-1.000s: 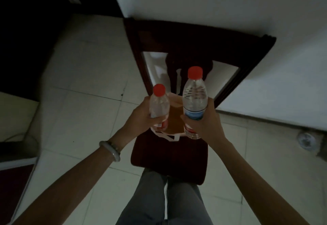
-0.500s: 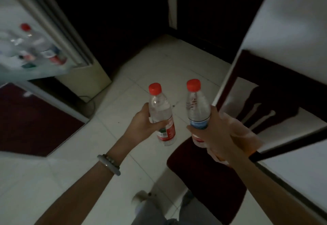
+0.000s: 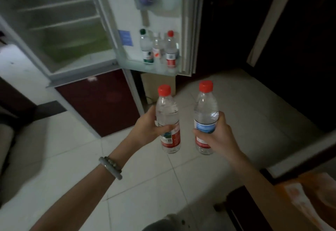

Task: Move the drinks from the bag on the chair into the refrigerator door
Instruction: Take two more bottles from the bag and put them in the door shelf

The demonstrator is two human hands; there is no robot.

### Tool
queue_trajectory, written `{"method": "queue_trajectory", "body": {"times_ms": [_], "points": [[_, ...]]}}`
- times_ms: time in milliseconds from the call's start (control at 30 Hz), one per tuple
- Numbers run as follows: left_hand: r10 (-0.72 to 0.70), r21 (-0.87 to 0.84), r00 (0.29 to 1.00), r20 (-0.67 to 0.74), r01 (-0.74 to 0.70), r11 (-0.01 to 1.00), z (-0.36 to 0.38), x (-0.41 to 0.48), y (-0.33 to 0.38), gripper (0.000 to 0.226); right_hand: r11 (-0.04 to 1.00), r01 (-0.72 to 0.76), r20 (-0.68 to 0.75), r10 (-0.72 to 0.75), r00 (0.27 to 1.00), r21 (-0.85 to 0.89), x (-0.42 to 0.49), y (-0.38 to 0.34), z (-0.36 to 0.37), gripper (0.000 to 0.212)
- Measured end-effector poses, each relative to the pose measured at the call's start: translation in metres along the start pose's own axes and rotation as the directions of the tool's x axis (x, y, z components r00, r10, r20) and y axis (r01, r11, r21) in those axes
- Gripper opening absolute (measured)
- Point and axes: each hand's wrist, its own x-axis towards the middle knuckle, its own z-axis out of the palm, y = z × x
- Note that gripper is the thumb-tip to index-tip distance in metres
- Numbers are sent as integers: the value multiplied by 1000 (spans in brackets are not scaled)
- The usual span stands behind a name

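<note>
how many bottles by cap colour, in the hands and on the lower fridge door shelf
Red cap: 3, one in the left hand, one in the right hand, one on the lower door shelf
Green cap: 1
Cap unclear: 1
Total: 5

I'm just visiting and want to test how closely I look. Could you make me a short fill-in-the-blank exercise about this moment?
1. Both held bottles have ____ caps: the left hand holds the red-label bottle, the right hand the blue-label bottle.
2. The refrigerator door stands ____.
3. On the door shelf, the leftmost bottle has a ____ cap.
4. The bracelet is on the ____ wrist.

Missing words: red; open; green; left
</note>
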Motion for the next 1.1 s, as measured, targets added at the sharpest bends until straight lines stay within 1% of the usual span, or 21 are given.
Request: {"method": "queue_trajectory", "body": {"times_ms": [133,267,400,467,600,733,800,967,1100], "points": [[-31,-18,995,-92,30,999,-57,7,-23,63,997,74,75,-74,994,-2,26,-38,47,69],[-29,-22,985,-167,25,999,-101,25,-43,61,992,125,118,-125,985,5,60,-67,84,68],[-17,-25,979,-203,13,1000,-137,54,-66,65,988,154,149,-154,977,15,104,-88,123,67],[-7,-23,976,-217,2,1000,-154,75,-79,66,986,165,154,-167,974,27,131,-97,142,70],[18,-14,970,-242,-22,1000,-189,126,-104,71,978,191,155,-202,967,87,192,-113,181,75],[17,-21,977,-215,-22,1000,-228,187,-124,77,970,209,142,-226,964,125,256,-131,210,73],[26,-8,976,-217,-28,1000,-245,217,-131,74,963,236,128,-253,959,132,287,-140,221,74],[57,20,963,-263,-54,998,-274,285,-145,61,947,286,60,-297,953,146,352,-158,243,68],[55,-13,960,-274,-60,998,-284,335,-153,62,938,330,-22,-329,944,109,392,-169,259,64]]}}
